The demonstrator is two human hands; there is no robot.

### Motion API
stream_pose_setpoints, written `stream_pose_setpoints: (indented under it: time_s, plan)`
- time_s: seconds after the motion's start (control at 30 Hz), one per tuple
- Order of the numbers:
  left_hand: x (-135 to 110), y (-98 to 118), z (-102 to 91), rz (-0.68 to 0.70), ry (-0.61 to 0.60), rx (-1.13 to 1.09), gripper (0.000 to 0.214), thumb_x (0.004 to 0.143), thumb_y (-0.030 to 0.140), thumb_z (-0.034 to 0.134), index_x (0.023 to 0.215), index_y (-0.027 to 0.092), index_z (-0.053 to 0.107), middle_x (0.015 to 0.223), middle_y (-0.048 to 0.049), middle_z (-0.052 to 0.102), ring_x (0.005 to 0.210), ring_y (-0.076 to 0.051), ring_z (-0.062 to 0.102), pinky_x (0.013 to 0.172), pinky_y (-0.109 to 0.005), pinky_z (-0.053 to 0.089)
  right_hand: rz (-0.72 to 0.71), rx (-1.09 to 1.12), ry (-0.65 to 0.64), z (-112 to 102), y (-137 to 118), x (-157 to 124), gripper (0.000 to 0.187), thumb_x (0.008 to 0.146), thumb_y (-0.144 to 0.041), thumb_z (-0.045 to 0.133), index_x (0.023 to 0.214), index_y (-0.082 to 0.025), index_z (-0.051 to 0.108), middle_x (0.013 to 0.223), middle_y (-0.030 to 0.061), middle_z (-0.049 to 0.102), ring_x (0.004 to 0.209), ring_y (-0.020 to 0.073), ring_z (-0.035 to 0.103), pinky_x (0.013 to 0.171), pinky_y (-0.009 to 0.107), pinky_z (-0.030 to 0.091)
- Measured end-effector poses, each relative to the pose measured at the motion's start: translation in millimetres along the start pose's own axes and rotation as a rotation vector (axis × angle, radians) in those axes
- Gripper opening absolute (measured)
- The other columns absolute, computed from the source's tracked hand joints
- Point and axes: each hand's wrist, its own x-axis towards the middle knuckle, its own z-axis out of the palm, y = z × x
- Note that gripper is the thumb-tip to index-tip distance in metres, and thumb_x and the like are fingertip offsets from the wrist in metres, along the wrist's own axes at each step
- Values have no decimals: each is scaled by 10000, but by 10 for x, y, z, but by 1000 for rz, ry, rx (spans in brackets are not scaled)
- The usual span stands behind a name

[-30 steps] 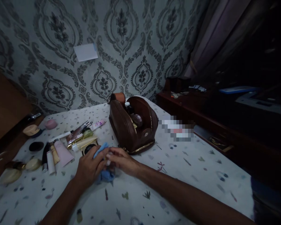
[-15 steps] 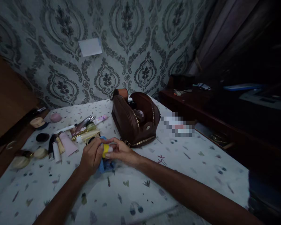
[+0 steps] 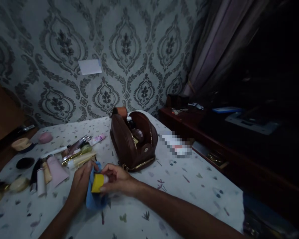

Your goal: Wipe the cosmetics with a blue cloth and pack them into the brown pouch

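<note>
My left hand [image 3: 82, 181] is closed on a blue cloth [image 3: 94, 202], which hangs below the fingers. Pressed against the cloth is a small yellow container [image 3: 97, 183] with a pale end; its exact kind does not show. The fingers of my right hand [image 3: 118, 181] grip that container at its pale end. Just behind my hands stands a brown cosmetic bag [image 3: 122, 142], unzipped, with a dark bottle with a white cap [image 3: 131, 122] and other items inside.
Left of my hands lie several cosmetics, among them a pink tube [image 3: 56, 171], a cream tube [image 3: 81, 160], a black round item [image 3: 25, 163] and a pink round item [image 3: 45, 137]. A blurred-out white item [image 3: 175, 144] lies right of the bag. A dark red desk [image 3: 181, 118] adjoins the table.
The view has tilted up and swung right. My hands have shifted so that more of the yellow container and the blue cloth shows between them.
</note>
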Motion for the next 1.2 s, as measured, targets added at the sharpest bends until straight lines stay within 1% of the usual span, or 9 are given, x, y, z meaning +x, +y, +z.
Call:
stream_pose_setpoints:
  time_s: [0.13,0.27,0.33,0.43,0.5,0.63,0.87,1.03,1.2]
  plan:
    - [45,-273,-62,111,-57,76,552,869,695,388,876,211,652,850,-42,697,728,-213,637,617,-293,537,9,172,63,-18,-40,-7,641,467,-294,962,929,-180,533,906,-12,682,755,142,694,675,300,584]
    - [-20,-571,-92,319,-99,201,495,867,621,475,1140,244,645,1127,-68,710,1030,-279,658,875,-374,545,52,258,58,-28,-59,-14,612,509,-362,947,928,-168,545,863,5,688,700,138,687,637,289,567]
    - [-77,-639,-102,359,-75,272,468,876,586,488,1180,260,633,1167,-64,705,1115,-295,632,956,-407,510,84,250,43,-25,-61,-12,602,505,-396,942,908,-152,569,834,13,685,667,136,673,624,294,558]
    - [-131,-661,-129,387,-101,336,415,899,551,478,1153,272,652,1125,-53,726,1110,-288,646,926,-386,527,130,212,86,-11,-62,-14,586,483,-408,943,888,-139,616,805,3,672,646,108,641,633,255,517]
    - [-148,-648,-134,377,-114,356,409,925,543,435,1122,268,666,1094,-53,737,1081,-278,662,898,-372,536,152,181,135,-1,-67,-21,567,465,-395,947,870,-137,645,787,-18,659,652,74,607,667,220,478]
    - [-162,-534,-77,305,-27,360,466,942,558,377,1036,227,691,1014,-89,736,1010,-281,667,863,-383,533,196,88,142,21,-89,-33,568,407,-368,959,837,-154,656,792,-49,647,712,69,573,758,225,444]
    - [-42,-141,-12,426,-163,216,435,984,458,348,886,213,694,760,-50,675,715,-190,632,631,-274,493,219,-31,66,28,-83,-54,561,472,-298,946,933,-145,667,890,-15,666,839,122,607,804,259,447]
    - [-22,10,-18,368,-227,84,503,1003,474,299,764,181,631,651,-22,570,610,-153,537,584,-263,405,204,-87,6,9,-88,-85,551,536,-267,926,1010,-139,674,933,12,694,872,151,640,847,290,464]
    - [-26,22,-7,257,-236,-8,510,995,498,320,718,174,600,648,-24,557,619,-153,523,605,-271,385,191,-149,-32,19,-119,-75,495,593,-276,900,1006,-155,656,961,21,692,911,158,647,878,296,468]
